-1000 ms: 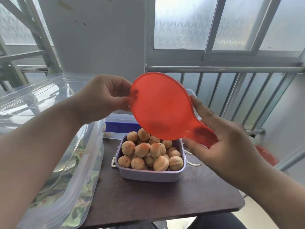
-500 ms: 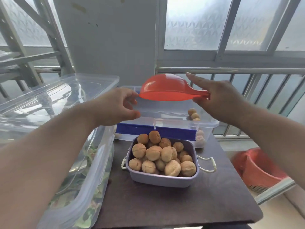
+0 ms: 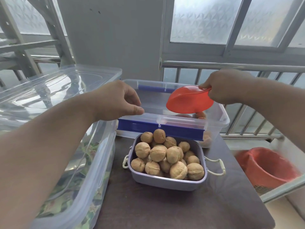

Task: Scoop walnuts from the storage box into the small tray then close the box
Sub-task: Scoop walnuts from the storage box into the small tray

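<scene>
Two hands: both raised over the storage box point(image 3: 216, 119) at the table's far edge.
Right hand point(image 3: 229, 87): fingers pinched shut on the handle of the red scoop point(image 3: 188, 103); thumb on top of the handle, other fingers curled beneath.
Scoop: bowl tilted, hanging just past the fingertips over the box's open right half, apart from the walnuts below.
Left hand point(image 3: 115, 101): loosely curled, thumb point(image 3: 135, 110) and fingers a little apart, gripping nothing; thumb resting at or just above the box's near rim, contact not clear.
Storage box: clear plastic, blue latch strip point(image 3: 160, 129) along its near side, lid off; a few walnuts dimly seen through its right wall.
Small tray point(image 3: 166, 181): lilac, white side handles, at the table's middle, just in front of the box; heaped with walnuts point(image 3: 166, 156) above the rim.
Table point(image 3: 165, 209): dark brown top, right edge dropping away to the floor.
Left edge: large clear bin point(image 3: 79, 187) with green leaves inside, clear lid point(image 3: 54, 90) resting on top.
Room: grey wall, frosted windows point(image 3: 206, 19), metal railing point(image 3: 231, 65) behind the table; red basket point(image 3: 267, 167) on the floor beyond the right edge.
</scene>
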{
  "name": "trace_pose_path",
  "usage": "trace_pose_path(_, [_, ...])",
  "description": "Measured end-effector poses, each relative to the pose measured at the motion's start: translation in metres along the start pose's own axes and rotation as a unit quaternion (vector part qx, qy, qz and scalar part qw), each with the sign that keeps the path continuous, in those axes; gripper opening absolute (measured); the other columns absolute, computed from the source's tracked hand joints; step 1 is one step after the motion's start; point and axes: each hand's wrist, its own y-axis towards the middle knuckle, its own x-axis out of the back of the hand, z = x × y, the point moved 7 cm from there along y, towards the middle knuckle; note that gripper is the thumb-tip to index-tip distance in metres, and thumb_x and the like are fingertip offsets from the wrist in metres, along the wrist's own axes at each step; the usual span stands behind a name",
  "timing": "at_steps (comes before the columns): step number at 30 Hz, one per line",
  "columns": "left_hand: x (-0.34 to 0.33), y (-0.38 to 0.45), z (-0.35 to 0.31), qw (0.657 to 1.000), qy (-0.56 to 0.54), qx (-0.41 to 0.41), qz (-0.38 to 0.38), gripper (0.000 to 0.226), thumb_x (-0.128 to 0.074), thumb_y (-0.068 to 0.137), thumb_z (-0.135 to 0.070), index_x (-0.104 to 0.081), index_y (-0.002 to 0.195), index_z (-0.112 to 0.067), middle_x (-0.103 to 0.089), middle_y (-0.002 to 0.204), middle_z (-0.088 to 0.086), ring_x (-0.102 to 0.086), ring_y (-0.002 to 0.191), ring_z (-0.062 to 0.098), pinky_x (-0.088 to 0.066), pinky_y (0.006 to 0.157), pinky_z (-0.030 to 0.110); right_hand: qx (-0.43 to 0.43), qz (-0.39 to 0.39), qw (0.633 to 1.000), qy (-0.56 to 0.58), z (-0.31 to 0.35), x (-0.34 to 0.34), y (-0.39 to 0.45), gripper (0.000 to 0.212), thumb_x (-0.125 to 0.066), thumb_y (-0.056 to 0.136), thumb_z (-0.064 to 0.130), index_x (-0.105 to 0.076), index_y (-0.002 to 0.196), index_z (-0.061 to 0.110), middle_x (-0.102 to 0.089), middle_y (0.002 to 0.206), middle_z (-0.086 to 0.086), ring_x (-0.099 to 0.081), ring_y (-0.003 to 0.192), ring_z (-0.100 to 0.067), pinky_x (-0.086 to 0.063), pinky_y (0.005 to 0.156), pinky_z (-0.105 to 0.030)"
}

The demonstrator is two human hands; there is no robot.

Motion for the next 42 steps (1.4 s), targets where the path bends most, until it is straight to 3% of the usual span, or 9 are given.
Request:
trace_pose_path(5, [-0.001, 0.0, 0.0, 1.0, 0.008, 0.004, 0.002, 0.013, -0.088, 0.084, -0.044, -0.083, 0.087, -0.032, -0.079, 0.079, -0.018, -0.074, 0.08, 0.004, -0.057, 0.075, 0.026, 0.011, 0.073, 0.996, 0.053, -0.007, 0.009, -0.002, 0.04, -0.056, 0.094, 0.01, -0.079, 0.123, 0.027, -0.074, 0.11, -0.004, -0.064, 0.098, -0.025, -0.055, 0.085, -0.036])
trace_pose_path(10, [0.0, -0.001, -0.002, 1.0, 0.013, 0.006, 0.006, 0.013, -0.087, 0.085, -0.043, -0.083, 0.088, -0.031, -0.079, 0.082, -0.013, -0.073, 0.083, 0.004, -0.054, 0.075, 0.024, -0.014, 0.147, 0.975, 0.164, -0.02, 0.002, -0.003, 0.016, -0.068, 0.087, 0.011, -0.082, 0.083, 0.018, -0.055, 0.058, -0.007, -0.041, 0.055, -0.021, -0.035, 0.053, -0.029])
trace_pose_path(12, [0.0, -0.001, -0.003, 1.0, 0.015, 0.006, 0.009, 0.013, -0.086, 0.085, -0.042, -0.083, 0.089, -0.031, -0.079, 0.083, -0.013, -0.073, 0.084, 0.005, -0.053, 0.074, 0.024, -0.037, 0.18, 0.959, 0.217, -0.02, -0.007, -0.005, 0.018, -0.07, 0.088, 0.012, -0.077, 0.071, 0.013, -0.052, 0.061, -0.009, -0.038, 0.055, -0.02, -0.03, 0.048, -0.027])
trace_pose_path(16, [0.0, -0.002, -0.004, 1.0, 0.013, 0.008, 0.011, 0.013, -0.087, 0.086, -0.042, -0.083, 0.09, -0.03, -0.079, 0.084, -0.013, -0.072, 0.085, 0.003, -0.049, 0.07, 0.021, -0.084, 0.223, 0.907, 0.348, -0.007, -0.032, -0.011, 0.013, -0.076, 0.091, 0.014, -0.083, 0.101, 0.009, -0.063, 0.077, -0.009, -0.049, 0.072, -0.021, -0.027, 0.053, -0.024])
trace_pose_path(21, [0.001, -0.004, -0.005, 1.0, 0.006, 0.011, 0.012, 0.017, -0.088, 0.084, -0.042, -0.083, 0.094, -0.029, -0.08, 0.087, -0.013, -0.074, 0.087, 0.005, -0.057, 0.081, 0.027, -0.088, 0.262, 0.854, 0.441, 0.024, -0.043, -0.01, 0.011, -0.063, 0.098, 0.006, -0.07, 0.099, -0.002, -0.061, 0.065, -0.009, -0.035, 0.043, -0.01, -0.025, 0.04, -0.02])
trace_pose_path(26, [0.01, -0.005, -0.004, 0.999, -0.03, 0.014, -0.031, 0.028, -0.086, 0.086, -0.046, -0.079, 0.104, -0.026, -0.073, 0.087, -0.015, -0.067, 0.08, 0.0, -0.046, 0.07, 0.019, -0.089, 0.277, 0.78, 0.555, 0.055, -0.053, -0.005, 0.011, -0.057, 0.1, 0.002, -0.066, 0.093, 0.0, -0.055, 0.067, -0.013, -0.028, 0.051, -0.013, -0.023, 0.044, -0.021])
trace_pose_path(29, [0.023, -0.005, -0.002, 0.994, -0.054, 0.019, -0.09, 0.035, -0.082, 0.091, -0.042, -0.074, 0.12, -0.024, -0.067, 0.094, -0.012, -0.063, 0.081, 0.002, -0.044, 0.067, 0.019, -0.104, 0.25, 0.745, 0.61, 0.061, -0.057, 0.0, 0.007, -0.059, 0.1, 0.006, -0.063, 0.095, 0.003, -0.053, 0.066, -0.01, -0.027, 0.051, -0.012, -0.022, 0.046, -0.021])
trace_pose_path(35, [0.035, -0.002, 0.006, 0.985, -0.072, 0.025, -0.154, 0.053, -0.078, 0.094, -0.037, -0.062, 0.143, -0.024, -0.065, 0.131, -0.002, -0.065, 0.112, 0.016, -0.052, 0.088, 0.03, -0.104, 0.227, 0.639, 0.728, 0.064, -0.055, -0.004, 0.021, -0.05, 0.104, 0.013, -0.046, 0.083, 0.017, -0.037, 0.059, -0.001, -0.018, 0.042, -0.009, -0.01, 0.044, -0.022])
trace_pose_path(42, [0.027, -0.001, 0.007, 0.981, -0.144, 0.03, -0.129, 0.056, -0.078, 0.096, -0.031, -0.058, 0.148, -0.029, -0.064, 0.13, -0.001, -0.07, 0.108, 0.021, -0.061, 0.084, 0.036, -0.052, 0.211, 0.615, 0.758, 0.061, -0.036, -0.037, 0.029, -0.069, 0.094, 0.024, -0.064, 0.066, 0.02, -0.026, 0.054, 0.005, -0.017, 0.04, -0.005, -0.008, 0.047, -0.022])
